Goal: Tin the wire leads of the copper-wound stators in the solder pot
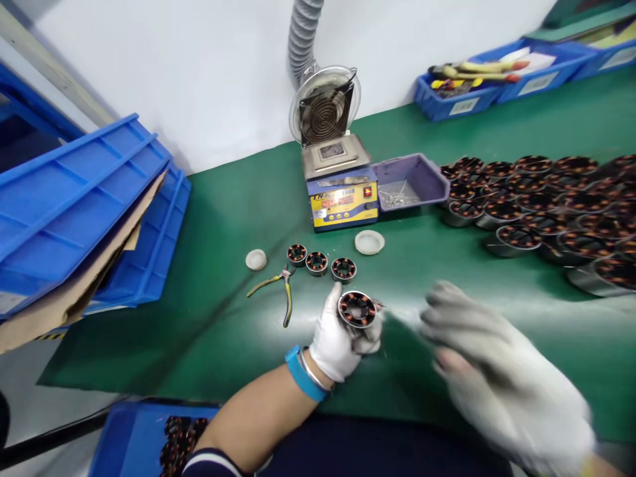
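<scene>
My left hand [334,341], in a white glove, grips a motor stator [357,309], a metal ring with black insulation and copper windings; thin leads stick out at its right side. To the right of it is my right hand [497,371], also gloved and smeared by motion. Its fingers point left, and whether they hold anything is unclear. Beyond the left hand stand three more stators [317,263] in a row. Yellow-handled cutters [281,286] lie with open handles left of them. Two small white dishes, a left one [256,259] and a right one [369,242], are nearby.
A solder pot [342,199] with a fan and grey hose stands at the back beside a purple tray [415,182]. Many stators [519,236] crowd the right side. Blue bins [454,106] line the back right; blue crates [163,232] lean at left. Below the table edge, a blue crate [119,437] holds stators.
</scene>
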The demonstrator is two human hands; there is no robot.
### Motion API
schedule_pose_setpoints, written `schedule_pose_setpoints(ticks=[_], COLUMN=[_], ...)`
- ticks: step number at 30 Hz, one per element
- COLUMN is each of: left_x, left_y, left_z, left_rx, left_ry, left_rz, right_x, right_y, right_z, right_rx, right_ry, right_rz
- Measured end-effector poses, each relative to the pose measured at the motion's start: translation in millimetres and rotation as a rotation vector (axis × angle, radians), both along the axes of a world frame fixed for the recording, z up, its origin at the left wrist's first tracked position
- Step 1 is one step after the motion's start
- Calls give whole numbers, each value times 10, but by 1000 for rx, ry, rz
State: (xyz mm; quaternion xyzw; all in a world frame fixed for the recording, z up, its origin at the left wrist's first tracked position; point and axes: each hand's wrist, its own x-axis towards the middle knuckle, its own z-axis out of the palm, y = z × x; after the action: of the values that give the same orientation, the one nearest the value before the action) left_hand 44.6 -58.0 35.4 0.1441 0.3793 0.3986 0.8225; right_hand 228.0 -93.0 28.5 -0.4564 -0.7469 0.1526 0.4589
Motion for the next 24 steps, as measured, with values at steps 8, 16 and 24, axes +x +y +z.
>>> schedule_pose_setpoints(ticks=[8, 16, 24], left_x=[-27, -33, -83], left_y=[-20, 32, 56], left_z=[-26, -149, 5], left_rx=[7, -35, 125], left_ry=[-87, -101, -27], left_rz=[-130, -236, 214], right_x=[-249, -211, -123], right_y=[267, 288, 394], right_z=[-164, -20, 493], right_rx=[75, 65, 321], right_ry=[72, 106, -201], right_rz=[23, 82, 245])
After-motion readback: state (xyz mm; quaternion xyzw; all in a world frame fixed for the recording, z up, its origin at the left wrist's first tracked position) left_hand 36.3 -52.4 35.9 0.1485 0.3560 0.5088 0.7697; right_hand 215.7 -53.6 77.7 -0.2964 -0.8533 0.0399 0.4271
